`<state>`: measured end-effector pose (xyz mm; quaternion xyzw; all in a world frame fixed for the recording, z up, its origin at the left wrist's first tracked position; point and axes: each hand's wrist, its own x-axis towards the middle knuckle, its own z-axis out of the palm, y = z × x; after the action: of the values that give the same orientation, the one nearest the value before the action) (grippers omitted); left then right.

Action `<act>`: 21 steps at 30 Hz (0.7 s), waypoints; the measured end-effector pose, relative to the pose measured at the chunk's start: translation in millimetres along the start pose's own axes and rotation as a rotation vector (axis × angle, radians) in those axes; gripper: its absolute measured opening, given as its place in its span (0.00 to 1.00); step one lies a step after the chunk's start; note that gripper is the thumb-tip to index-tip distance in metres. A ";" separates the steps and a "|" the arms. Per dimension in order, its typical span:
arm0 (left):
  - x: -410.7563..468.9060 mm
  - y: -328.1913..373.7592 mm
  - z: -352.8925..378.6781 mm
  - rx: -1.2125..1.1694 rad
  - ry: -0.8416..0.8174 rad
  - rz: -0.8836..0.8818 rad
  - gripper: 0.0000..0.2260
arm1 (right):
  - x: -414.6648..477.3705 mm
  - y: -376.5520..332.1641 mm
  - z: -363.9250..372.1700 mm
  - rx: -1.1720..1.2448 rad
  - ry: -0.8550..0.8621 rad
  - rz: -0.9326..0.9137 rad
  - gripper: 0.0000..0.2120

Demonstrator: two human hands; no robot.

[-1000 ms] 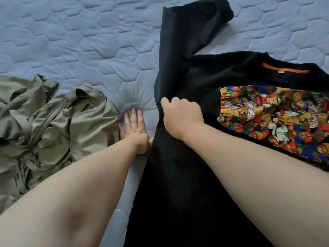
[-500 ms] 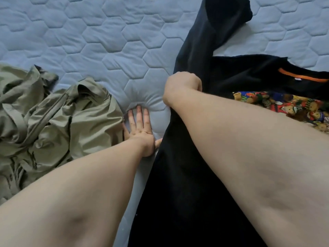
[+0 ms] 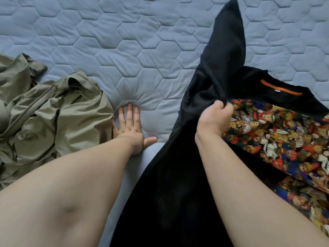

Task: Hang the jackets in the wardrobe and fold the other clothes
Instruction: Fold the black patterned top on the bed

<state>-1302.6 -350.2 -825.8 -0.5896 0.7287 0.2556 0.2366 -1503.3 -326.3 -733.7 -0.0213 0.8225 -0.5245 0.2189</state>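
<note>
A black sweatshirt (image 3: 170, 184) with an orange neck tape and a colourful teddy-bear print panel (image 3: 277, 132) lies on the bed at centre and right. My right hand (image 3: 216, 118) grips a bunch of its black fabric near the left sleeve, and that sleeve stands lifted toward the top of the view. My left hand (image 3: 130, 127) presses flat on the mattress, fingers straight, between the sweatshirt and a crumpled olive-green jacket (image 3: 49, 114) at the left.
The bed is covered with a light blue quilted mattress cover (image 3: 124, 41) with a hexagon pattern, bare across the top left and centre. My forearms fill the lower part of the view.
My right hand has pulled the black sleeve fabric up and rightward over the sweatshirt, and the print panel shows again. My left hand stays pressed on the mattress.
</note>
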 end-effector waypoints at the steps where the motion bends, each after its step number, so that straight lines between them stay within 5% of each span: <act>1: -1.0 0.6 -1.1 0.002 -0.003 -0.004 0.57 | 3.6 8.7 -16.1 -0.010 0.063 0.113 0.17; 4: -2.7 1.7 -2.2 0.005 0.002 -0.009 0.57 | 13.6 26.0 -43.2 -0.203 0.123 0.152 0.17; 8: -2.3 1.8 0.6 0.024 0.033 -0.010 0.57 | 29.7 16.2 -53.4 -0.588 0.058 -0.075 0.32; 11: 1.6 0.0 5.1 0.018 0.058 -0.008 0.57 | 45.2 5.3 -49.3 -0.837 0.056 -0.325 0.33; 15: 4.3 -1.1 8.7 0.046 0.071 -0.011 0.57 | 80.6 -11.1 -46.2 -0.759 0.052 -0.241 0.29; 21: -0.6 1.8 4.7 0.114 0.074 -0.051 0.56 | 118.8 -9.6 -96.3 -0.268 0.086 0.108 0.25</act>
<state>-1304.1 -346.4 -828.8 -0.6024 0.7353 0.1855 0.2492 -1649.2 -279.9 -731.4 0.0162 0.8938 -0.3978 0.2065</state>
